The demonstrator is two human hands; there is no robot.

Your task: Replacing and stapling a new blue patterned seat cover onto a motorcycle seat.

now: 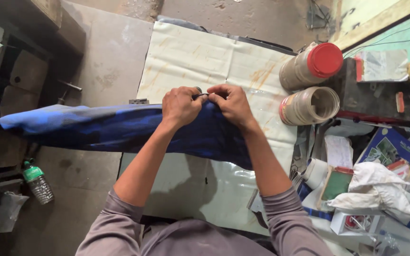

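Note:
A long blue cloth cover (96, 127) lies across a table spread with a pale stained sheet (191, 57), its left end hanging out past the table edge. My left hand (180, 106) and my right hand (232, 102) meet at the cover's upper edge, both pinching the fabric together around a small dark thing that I cannot make out. Both forearms reach forward from grey sleeves.
Two plastic jars lie on their sides at the right, one with a red lid (325, 59), one open (311, 105). Papers, a white rag (380, 189) and boxes clutter the right side. A plastic bottle with a green label (37, 181) stands on the floor at left.

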